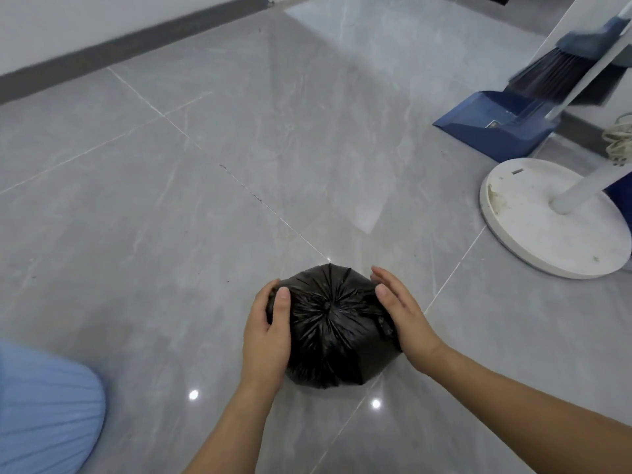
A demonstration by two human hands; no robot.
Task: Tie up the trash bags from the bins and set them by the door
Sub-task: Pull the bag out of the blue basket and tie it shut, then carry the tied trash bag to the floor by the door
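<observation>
A small black trash bag [330, 328] sits on the grey tiled floor, low in the middle of the head view. Its plastic is gathered into a tight point at the top centre. My left hand [268, 331] cups its left side, thumb laid over the top and fingers curled round the far edge. My right hand [400, 309] lies flat against its right side, fingers straight and together. Whether the bag's mouth is knotted I cannot tell.
A white round fan base [533, 234] with its pole stands at the right. Behind it lean a blue dustpan [489, 126] and a broom [554, 68]. A dark skirting board [119, 46] runs along the far wall. A light blue garment [44, 412] shows at the lower left.
</observation>
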